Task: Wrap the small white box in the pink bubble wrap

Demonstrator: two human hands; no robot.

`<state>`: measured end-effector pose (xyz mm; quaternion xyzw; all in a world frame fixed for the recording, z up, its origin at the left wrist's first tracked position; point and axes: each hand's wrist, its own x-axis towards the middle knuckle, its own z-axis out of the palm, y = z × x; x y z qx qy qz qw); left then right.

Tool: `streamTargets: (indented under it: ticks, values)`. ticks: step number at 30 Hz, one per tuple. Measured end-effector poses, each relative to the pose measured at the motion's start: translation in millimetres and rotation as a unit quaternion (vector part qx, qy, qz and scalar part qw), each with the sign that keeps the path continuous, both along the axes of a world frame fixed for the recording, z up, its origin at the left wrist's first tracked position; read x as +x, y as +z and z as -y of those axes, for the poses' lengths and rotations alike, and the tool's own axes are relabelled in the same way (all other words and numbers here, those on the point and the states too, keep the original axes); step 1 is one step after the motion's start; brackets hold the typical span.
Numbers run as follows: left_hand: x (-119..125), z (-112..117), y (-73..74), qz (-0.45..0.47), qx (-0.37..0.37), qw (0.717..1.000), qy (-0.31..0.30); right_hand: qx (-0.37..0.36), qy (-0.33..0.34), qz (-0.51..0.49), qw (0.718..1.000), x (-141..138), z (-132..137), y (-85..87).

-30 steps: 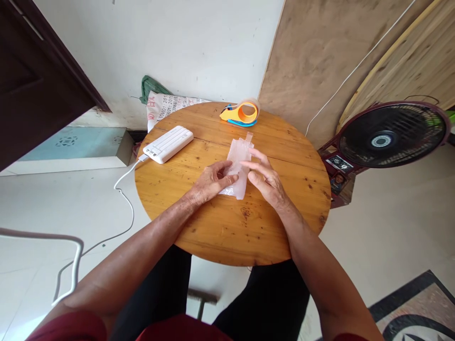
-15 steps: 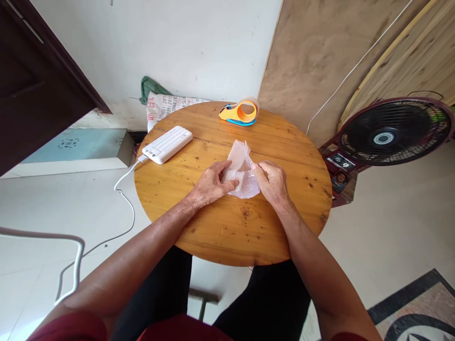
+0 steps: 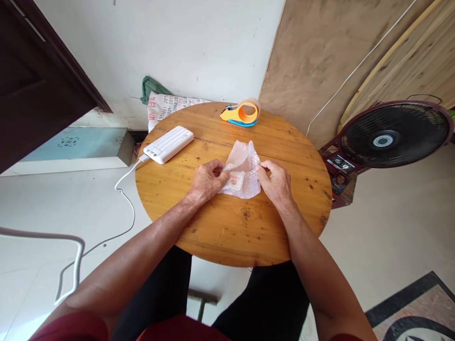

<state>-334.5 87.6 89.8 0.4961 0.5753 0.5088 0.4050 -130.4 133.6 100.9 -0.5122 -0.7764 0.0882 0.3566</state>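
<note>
A crinkled sheet of pinkish bubble wrap (image 3: 251,184) lies on the round wooden table in front of me, its sides partly folded up. On it rests a small, pale, flat square item (image 3: 236,181) with a reddish mark; its kind is too small to make out. My left hand (image 3: 208,180) pinches the left edge of the wrap between thumb and fingers, beside the square item. At the opposite edge my right hand (image 3: 274,180) is closed, thumb and forefinger gripping the wrap.
A white power bank (image 3: 168,144) with a cable plugged in sits at the table's (image 3: 227,232) left. Near the far edge stands an orange and blue tape dispenser (image 3: 241,113). A dark fan (image 3: 384,138) is to the right, beyond the table.
My left hand has drawn back slightly left and closed on the wrap's edge. The wrap is spread wider, and the small square item now shows. My right hand has shifted little.
</note>
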Motion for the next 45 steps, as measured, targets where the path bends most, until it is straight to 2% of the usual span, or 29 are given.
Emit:
streamTargets:
  ticks: [3, 7, 9, 15, 20, 25, 31, 33, 35, 37, 39, 42, 45]
  values:
    - [-3.6, -3.9, -0.1, 0.036, 0.019, 0.997, 0.064, -0.014, -0.039, 0.039, 0.998, 4.0, -2.6, -0.7]
    - [-7.0, -9.8, -0.4, 0.205, -0.027, 0.972, 0.107, -0.061, -0.076, 0.115, 0.989, 6.8, -3.3, 3.4]
    - [-7.7, -11.5, 0.3, 0.242, -0.044, 0.962, 0.119, -0.083, -0.093, 0.151, 0.981, 6.4, -2.4, 6.4]
    - [-9.3, -12.4, 3.7, 0.252, -0.049, 0.959, 0.124, -0.117, -0.13, 0.224, 0.959, 3.4, -0.8, 12.2]
    - [-10.4, -13.1, 2.5, 0.236, -0.03, 0.962, 0.136, -0.125, -0.144, 0.246, 0.95, 4.4, -2.5, 12.4]
    - [-12.5, -15.9, -7.6, 0.181, 0.028, 0.975, 0.13, -0.123, -0.142, 0.249, 0.95, 5.9, -3.9, 10.4]
    - [-19.1, -16.9, -15.8, 0.031, 0.055, 0.989, 0.137, -0.125, -0.129, 0.237, 0.955, 6.4, -3.7, 11.0]
    - [-19.3, -12.6, -11.8, -0.033, 0.107, 0.982, 0.154, -0.127, -0.138, 0.23, 0.955, 6.4, -3.9, 11.8]
    - [-17.4, -5.7, -5.4, -0.119, 0.186, 0.962, 0.16, -0.131, -0.149, 0.233, 0.952, 6.8, -4.2, 12.5]
    - [-14.2, 1.3, 0.4, -0.209, 0.248, 0.937, 0.125, -0.139, -0.15, 0.242, 0.949, 7.7, -4.6, 12.8]
    - [-11.2, 6.0, 2.9, -0.28, 0.279, 0.917, 0.053, -0.146, -0.143, 0.249, 0.947, 8.9, -5.1, 12.5]
    - [-9.6, 7.3, 0.8, -0.341, 0.272, 0.9, -0.024, -0.145, -0.131, 0.252, 0.948, 10.3, -5.6, 11.3]
    - [-10.7, 5.3, -2.3, -0.359, 0.246, 0.899, -0.045, -0.141, -0.127, 0.244, 0.951, 10.6, -5.6, 10.6]
